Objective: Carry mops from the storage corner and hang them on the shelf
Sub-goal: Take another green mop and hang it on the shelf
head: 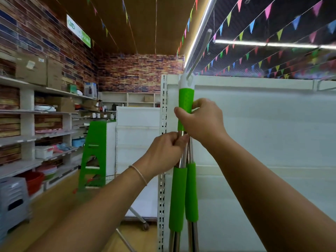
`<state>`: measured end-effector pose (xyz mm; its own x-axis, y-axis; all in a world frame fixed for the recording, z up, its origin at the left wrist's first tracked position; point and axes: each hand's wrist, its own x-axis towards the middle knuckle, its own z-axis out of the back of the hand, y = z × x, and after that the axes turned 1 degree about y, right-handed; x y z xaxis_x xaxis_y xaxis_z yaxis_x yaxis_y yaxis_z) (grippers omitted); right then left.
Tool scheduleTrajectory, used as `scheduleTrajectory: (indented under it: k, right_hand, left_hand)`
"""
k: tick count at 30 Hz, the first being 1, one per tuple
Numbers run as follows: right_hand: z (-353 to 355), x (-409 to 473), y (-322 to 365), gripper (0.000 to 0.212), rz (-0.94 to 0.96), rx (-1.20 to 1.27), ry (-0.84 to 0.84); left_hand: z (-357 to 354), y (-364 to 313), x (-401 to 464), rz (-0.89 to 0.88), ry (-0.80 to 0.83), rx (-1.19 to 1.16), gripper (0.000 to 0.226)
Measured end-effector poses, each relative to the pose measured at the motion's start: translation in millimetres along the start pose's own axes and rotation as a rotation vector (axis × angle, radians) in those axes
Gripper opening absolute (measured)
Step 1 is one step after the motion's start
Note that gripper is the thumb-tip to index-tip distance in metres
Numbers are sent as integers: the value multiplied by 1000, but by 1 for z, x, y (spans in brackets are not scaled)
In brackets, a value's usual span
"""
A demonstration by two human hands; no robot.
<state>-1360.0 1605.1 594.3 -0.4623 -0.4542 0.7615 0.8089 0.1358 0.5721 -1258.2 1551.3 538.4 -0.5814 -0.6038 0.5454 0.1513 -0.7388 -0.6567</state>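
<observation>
Several mop handles with steel shafts and green grips point(185, 102) hang close together at the left end of the white shelf point(254, 124). The white cap of the top grip sits on a grey hook rod point(200, 53) that juts out from the shelf top. My right hand point(201, 120) grips the upper green grip. Just below it, my left hand point(167, 151) pinches the bare steel shafts. Two lower green grips point(183, 193) hang side by side under my hands. The mop heads are out of view.
A perforated upright post point(163, 142) runs down the shelf's left edge. Wall shelves point(36, 139) with boxes and basins line the left side. A green step stool point(94, 151), grey stacked stools point(12, 200) and a wheeled white rack point(138, 142) stand on the floor.
</observation>
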Motion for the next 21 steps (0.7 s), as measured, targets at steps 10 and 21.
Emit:
scheduleTrajectory:
  k: [10,21]
  right_hand:
    - [-26,-1,-13,34,-9,-51,-141]
    - [-33,-13,-11,37,-66,-44,-222]
  left_hand:
    - [-2,16,11,-86,-6,73,36]
    - [1,30,12,-104,124,24,32]
